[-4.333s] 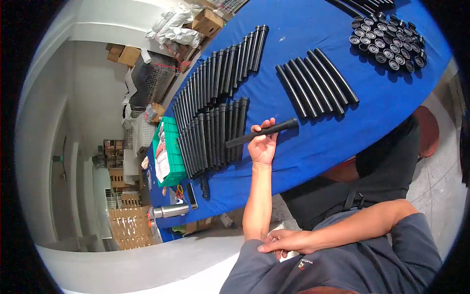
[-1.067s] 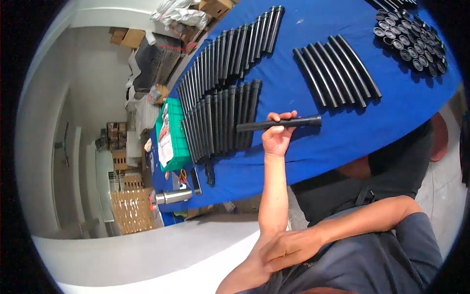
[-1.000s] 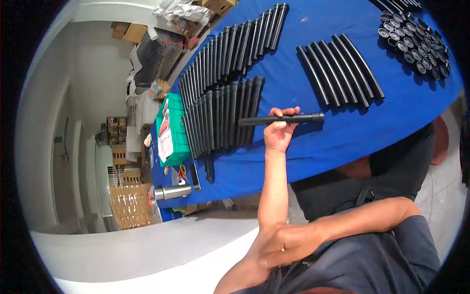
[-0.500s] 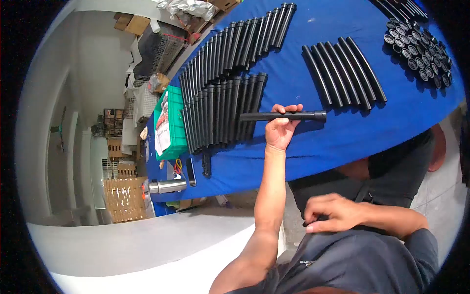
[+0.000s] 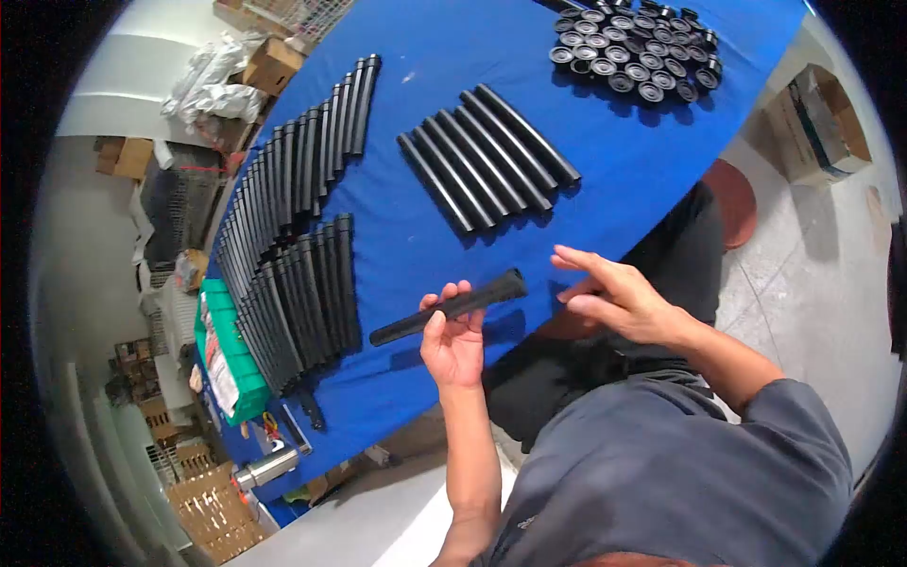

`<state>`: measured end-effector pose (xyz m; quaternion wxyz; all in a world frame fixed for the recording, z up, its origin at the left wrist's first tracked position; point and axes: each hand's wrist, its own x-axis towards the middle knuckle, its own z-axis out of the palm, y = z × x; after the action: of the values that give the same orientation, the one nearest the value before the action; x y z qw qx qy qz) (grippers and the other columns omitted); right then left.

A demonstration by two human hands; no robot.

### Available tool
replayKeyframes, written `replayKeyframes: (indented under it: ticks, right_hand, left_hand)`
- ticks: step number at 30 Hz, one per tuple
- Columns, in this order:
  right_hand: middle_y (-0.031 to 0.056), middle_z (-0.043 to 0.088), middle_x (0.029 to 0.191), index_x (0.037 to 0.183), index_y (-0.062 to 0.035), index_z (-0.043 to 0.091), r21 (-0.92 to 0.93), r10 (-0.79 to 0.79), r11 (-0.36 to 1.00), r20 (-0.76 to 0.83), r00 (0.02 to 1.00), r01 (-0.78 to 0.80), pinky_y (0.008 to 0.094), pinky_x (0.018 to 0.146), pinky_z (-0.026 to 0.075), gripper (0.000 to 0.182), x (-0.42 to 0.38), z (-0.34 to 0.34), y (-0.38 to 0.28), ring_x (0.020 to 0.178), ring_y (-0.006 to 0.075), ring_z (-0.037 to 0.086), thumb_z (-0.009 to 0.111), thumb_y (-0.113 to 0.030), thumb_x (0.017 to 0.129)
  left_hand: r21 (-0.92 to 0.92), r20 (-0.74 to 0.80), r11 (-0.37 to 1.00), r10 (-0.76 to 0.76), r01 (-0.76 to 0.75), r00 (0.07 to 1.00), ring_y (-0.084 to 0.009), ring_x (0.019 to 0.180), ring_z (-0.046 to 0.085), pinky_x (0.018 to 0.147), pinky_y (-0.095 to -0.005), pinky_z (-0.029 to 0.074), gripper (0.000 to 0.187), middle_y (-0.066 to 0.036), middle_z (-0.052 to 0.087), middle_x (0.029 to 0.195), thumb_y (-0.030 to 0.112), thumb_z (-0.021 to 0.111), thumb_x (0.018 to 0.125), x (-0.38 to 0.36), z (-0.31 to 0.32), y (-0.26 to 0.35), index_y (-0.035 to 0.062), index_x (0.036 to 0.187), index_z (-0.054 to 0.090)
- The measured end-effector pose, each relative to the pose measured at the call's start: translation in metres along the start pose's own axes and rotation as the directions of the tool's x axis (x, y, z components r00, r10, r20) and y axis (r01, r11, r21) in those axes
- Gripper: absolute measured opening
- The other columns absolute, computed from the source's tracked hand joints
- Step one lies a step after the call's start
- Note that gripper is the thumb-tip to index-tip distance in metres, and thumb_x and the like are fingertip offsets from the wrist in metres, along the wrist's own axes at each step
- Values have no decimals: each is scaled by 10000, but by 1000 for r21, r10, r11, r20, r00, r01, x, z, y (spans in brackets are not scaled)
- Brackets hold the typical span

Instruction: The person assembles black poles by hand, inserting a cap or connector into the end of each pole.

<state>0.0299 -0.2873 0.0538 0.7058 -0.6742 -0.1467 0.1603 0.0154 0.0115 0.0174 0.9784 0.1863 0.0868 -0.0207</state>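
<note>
A black tube (image 5: 444, 313) lies across the fingers of my left hand (image 5: 455, 345), which is closed round it above the table's front edge. Its right end is wider, like a collar or cap, and tilts upward. My right hand (image 5: 619, 295) hovers to the right of that end, fingers stretched out and apart, touching nothing that I can see. Beyond both hands, a row of bare black tubes (image 5: 487, 161) lies side by side on the blue cloth (image 5: 406, 123). Tubes with wider ends (image 5: 307, 293) are laid out in two groups at the left.
A pile of round black caps (image 5: 638, 52) sits at the far right of the table. At the left edge stand a green crate (image 5: 248, 378) with papers and a metal flask (image 5: 269, 468). A cardboard box (image 5: 817, 128) is on the floor at right.
My right hand has risen from my lap and opened beside the tube. The tube in my left hand now slants upward to the right. The view has turned, shifting the table leftward.
</note>
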Motion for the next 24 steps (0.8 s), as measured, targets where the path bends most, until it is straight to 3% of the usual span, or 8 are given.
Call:
replayKeyframes:
  ticks: [3,4,7,8,15,18,21,24]
  right_hand:
    - [193,621,1332,1544,-9,370,-214,-89,972,26,996,93,385,868,597,737,12,0,-5,1094,260,687,734,-287,967]
    - [213,655,1207,1485,11,437,-232,-125,964,37,991,130,419,881,578,762,18,1,-6,1099,287,682,795,-329,905]
    - [208,672,1105,1351,23,555,-264,-60,960,130,990,92,430,865,557,641,26,0,2,1064,316,684,823,-297,864]
    - [194,688,1043,1211,11,633,-273,-160,943,129,979,191,425,824,541,520,27,1,14,1000,335,688,844,-269,827]
    - [182,689,981,1154,-13,655,-213,-54,975,18,998,57,420,790,526,380,26,6,6,912,342,685,798,-212,863]
    - [133,675,950,1176,-17,655,-276,-175,946,12,984,172,369,694,506,380,29,6,15,821,252,666,806,-191,874]
    - [202,677,985,1143,21,641,-320,-176,931,34,984,177,445,810,525,341,29,6,8,935,377,675,748,-187,896]
    - [208,672,994,1148,22,637,-325,-134,933,85,987,154,445,813,526,346,30,5,6,937,385,670,746,-183,891]
  left_hand:
    - [81,-18,995,-60,61,998,-422,1297,588,1083,-637,497,277,-242,663,1293,15,610,968,-9,15,-29,54,1242,613]
    - [132,-42,989,-58,63,997,-422,1270,609,1045,-628,532,280,-238,673,1274,26,617,971,-10,19,-37,66,1248,608]
    - [256,-34,964,-57,64,998,-425,1268,609,1044,-624,535,255,-237,679,1262,40,624,977,-12,28,-50,69,1230,618]
    - [252,-41,965,-57,66,998,-426,1266,611,1042,-624,537,245,-238,678,1264,46,625,980,-12,28,-51,71,1223,621]
    - [216,-55,974,-61,72,997,-436,1268,610,1022,-617,554,202,-244,672,1280,93,618,1010,-4,21,-54,73,1211,626]
    - [225,6,974,-35,33,999,-437,1279,602,1026,-612,552,212,-247,670,1281,104,606,1021,-1,17,-59,72,1230,615]
    - [220,32,976,-6,-1,999,-431,1251,621,1007,-595,573,212,-243,678,1256,81,598,1022,-3,17,-62,74,1234,599]
    - [208,30,978,-1,-6,1000,-423,1247,626,1004,-585,578,222,-234,682,1249,75,603,1019,-5,17,-61,77,1241,588]
